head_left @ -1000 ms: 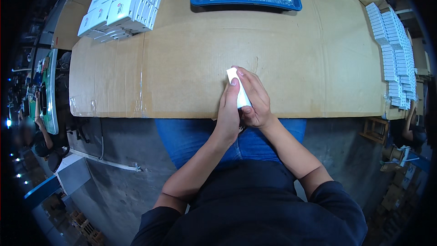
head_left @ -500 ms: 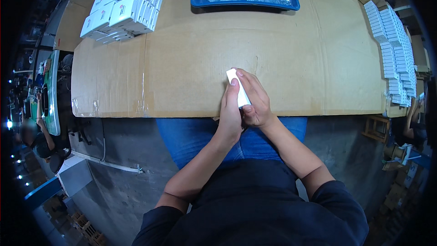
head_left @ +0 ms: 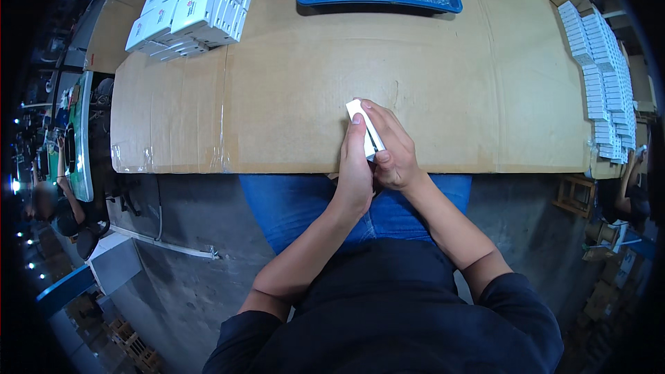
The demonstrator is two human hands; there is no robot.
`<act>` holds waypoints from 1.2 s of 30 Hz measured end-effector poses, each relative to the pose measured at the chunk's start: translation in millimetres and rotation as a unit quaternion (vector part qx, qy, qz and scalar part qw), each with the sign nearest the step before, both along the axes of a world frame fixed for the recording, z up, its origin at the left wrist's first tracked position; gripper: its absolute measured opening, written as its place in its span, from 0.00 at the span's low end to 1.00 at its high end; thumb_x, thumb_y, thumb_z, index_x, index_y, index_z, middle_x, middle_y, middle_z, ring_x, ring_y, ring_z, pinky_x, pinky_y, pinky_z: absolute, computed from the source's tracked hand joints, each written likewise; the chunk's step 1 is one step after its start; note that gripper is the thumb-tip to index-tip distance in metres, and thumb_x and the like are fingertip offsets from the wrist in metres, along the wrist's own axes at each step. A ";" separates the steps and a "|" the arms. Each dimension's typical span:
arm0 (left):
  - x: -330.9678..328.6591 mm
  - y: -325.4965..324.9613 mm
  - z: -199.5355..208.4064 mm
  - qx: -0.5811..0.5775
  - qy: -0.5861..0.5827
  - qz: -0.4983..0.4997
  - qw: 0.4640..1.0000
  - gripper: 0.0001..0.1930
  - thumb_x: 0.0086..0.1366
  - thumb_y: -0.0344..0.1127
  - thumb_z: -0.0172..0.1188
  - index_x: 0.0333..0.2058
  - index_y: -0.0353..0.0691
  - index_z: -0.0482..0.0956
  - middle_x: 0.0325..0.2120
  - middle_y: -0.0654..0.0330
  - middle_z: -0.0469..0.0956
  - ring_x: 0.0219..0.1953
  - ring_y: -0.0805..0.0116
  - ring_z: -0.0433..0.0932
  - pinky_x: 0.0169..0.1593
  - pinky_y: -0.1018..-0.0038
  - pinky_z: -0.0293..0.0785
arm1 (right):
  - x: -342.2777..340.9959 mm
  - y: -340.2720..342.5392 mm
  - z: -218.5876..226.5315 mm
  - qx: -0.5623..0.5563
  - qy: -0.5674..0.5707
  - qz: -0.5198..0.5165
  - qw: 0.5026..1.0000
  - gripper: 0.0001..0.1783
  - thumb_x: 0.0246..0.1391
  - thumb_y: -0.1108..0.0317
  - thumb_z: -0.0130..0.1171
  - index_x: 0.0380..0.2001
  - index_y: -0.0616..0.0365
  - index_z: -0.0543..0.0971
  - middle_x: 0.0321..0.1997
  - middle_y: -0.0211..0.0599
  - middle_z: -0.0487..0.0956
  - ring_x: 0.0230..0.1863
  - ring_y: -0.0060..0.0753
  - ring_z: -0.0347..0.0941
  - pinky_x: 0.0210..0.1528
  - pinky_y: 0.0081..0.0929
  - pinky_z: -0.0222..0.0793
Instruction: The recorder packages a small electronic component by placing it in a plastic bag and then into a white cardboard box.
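Observation:
Between my two hands, above the near edge of the cardboard-covered table, is a slim white box-like case (head_left: 368, 127). A narrow dark gap runs along its side, at the lower end. My left hand (head_left: 355, 170) is closed on the case from the left, its thumb lying along the upper side. From the right, my right hand (head_left: 397, 147) wraps round it, with the thumb by the lower end. The underside of the case and several fingertips are hidden.
Stacked white boxes (head_left: 194, 14) stand at the far left of the cardboard tabletop (head_left: 298, 83). Blue trays (head_left: 377, 7) with clear plastic bags sit at the far middle, beside a red tray. More white boxes (head_left: 601, 79) are piled at the right edge. People work at both sides.
A dark gap now shows along the side of the white case, where it looked closed before. My right thumb has shifted slightly; both hands still hold the case. The view has moved a little.

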State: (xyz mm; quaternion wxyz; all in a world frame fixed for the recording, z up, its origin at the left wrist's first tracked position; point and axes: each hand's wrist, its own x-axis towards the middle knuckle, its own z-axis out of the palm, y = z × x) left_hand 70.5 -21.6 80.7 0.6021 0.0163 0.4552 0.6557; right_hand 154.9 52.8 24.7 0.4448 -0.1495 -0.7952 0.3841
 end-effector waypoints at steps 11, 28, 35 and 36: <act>-27.0 1.2 -4.0 -0.001 0.095 -0.025 0.995 0.26 0.81 0.53 0.44 0.67 0.41 0.63 0.57 0.56 0.74 0.59 0.68 0.76 0.64 0.69 0.72 | 2.6 -0.4 19.5 -0.218 -0.012 0.009 0.976 0.38 0.74 0.44 0.46 0.70 0.68 0.68 0.74 0.56 0.68 0.76 0.52 0.63 0.75 0.40 0.58; -30.3 -6.2 -26.8 0.087 0.204 0.014 0.975 0.31 0.85 0.47 0.35 0.78 0.39 0.47 0.68 0.51 0.63 0.68 0.64 0.63 0.71 0.69 0.59 | -0.3 -14.7 39.4 -0.251 -0.129 0.033 0.959 0.30 0.68 0.60 0.61 0.67 0.67 0.73 0.71 0.60 0.72 0.71 0.56 0.70 0.71 0.40 0.67; -37.6 -9.1 -30.2 0.135 0.331 0.003 0.934 0.29 0.84 0.44 0.38 0.75 0.33 0.52 0.62 0.52 0.68 0.64 0.67 0.67 0.68 0.72 0.61 | -2.7 -16.9 32.8 -0.121 -0.110 0.021 0.986 0.29 0.68 0.66 0.58 0.68 0.69 0.70 0.69 0.63 0.73 0.69 0.60 0.72 0.69 0.42 0.70; -35.9 -9.8 -28.2 0.136 0.332 0.003 0.934 0.29 0.84 0.44 0.38 0.75 0.33 0.52 0.62 0.52 0.68 0.64 0.67 0.67 0.68 0.72 0.61 | -1.5 -19.2 32.4 -0.099 -0.104 0.016 0.989 0.28 0.68 0.67 0.57 0.68 0.69 0.71 0.69 0.63 0.73 0.68 0.60 0.72 0.68 0.42 0.71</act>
